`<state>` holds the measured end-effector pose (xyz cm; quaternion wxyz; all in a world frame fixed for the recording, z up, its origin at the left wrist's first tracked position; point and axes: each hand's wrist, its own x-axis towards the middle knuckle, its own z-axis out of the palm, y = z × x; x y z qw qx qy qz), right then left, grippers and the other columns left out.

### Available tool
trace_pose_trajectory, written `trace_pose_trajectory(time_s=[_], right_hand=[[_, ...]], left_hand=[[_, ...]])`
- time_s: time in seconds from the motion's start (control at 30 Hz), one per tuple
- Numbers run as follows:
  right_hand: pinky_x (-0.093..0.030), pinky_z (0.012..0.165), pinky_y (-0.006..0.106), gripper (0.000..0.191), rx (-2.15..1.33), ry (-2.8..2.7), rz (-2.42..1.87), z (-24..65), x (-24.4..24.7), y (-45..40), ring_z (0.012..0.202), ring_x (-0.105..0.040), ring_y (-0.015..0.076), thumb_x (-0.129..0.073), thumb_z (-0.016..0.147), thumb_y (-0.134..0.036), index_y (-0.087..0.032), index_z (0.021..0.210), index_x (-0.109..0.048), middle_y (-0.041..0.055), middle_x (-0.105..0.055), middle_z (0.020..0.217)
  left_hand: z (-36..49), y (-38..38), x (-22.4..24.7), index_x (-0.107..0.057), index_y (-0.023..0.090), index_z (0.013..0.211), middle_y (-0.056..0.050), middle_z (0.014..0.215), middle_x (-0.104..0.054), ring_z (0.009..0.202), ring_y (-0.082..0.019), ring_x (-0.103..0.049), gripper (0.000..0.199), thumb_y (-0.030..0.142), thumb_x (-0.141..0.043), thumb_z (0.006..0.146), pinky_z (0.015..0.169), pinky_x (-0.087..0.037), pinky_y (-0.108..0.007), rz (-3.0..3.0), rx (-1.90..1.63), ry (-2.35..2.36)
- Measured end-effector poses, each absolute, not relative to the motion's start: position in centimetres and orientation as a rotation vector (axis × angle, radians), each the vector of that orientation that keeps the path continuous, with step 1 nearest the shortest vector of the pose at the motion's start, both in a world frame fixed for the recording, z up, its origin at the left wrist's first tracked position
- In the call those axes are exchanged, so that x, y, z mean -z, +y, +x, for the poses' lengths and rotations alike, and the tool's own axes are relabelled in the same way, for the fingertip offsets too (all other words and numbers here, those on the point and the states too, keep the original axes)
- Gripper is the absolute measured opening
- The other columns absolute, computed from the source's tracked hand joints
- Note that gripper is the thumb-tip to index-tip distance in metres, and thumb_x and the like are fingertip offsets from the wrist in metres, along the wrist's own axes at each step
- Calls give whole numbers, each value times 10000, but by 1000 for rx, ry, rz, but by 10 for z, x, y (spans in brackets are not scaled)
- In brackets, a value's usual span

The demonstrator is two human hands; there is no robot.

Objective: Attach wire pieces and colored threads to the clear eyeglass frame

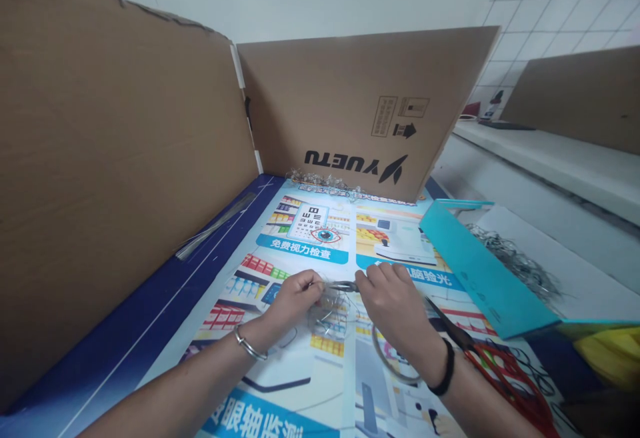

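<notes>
While the left hand (pixel 304 289) is pinching thin wire (pixel 327 323), the right hand (pixel 393 298) is gripping a pliers-like tool (pixel 344 286) | wire loops are showing just below, between both hands | apparently, tool is working wire; next move is calling for steady pinch

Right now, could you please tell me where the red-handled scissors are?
In the head view, the scissors lie at lower right, between the right forearm and the teal box.

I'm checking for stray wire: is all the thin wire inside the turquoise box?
No, the turquoise box holds a wire tangle, but loose wire loops also show beside the left hand, outside the box.
</notes>
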<state>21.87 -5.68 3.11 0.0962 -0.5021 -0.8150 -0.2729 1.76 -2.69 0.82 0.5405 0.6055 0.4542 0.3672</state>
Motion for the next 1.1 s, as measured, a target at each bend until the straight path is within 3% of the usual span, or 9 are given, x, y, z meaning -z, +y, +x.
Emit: trace_pose_trajectory(time_s=[0.3, 0.67, 1.1], right_hand=[[-229, 701, 348, 64, 653, -2393, -1517, 214, -26, -54, 737, -424, 198, -571, 821, -158, -192, 822, -625, 40, -547, 732], [-228, 701, 305, 92, 200, -2370, -1683, 211, -26, -53, 732, -514, 163, -595, 792, -160, -207, 728, -641, 7, -619, 723], [-220, 701, 318, 39, 443, -2381, -1566, 214, -23, -53, 747, -476, 179, -617, 777, -169, -197, 752, -627, 17, -583, 719]], left_hand=[[19, -30, -17, -514, 160, 610, 8, 572, -518, 572, -111, -451, 185, 253, -514, 771, 594, -343, -241, 1404, -862, 1061], [22, -31, -18, -506, 168, 612, 22, 575, -528, 587, -113, -474, 125, 215, -511, 727, 606, -361, -227, 1372, -850, 1013], [25, -37, -13, -483, 173, 619, 36, 584, -479, 595, -112, -457, 93, 183, -487, 712, 602, -364, -226, 1268, -965, 990]])
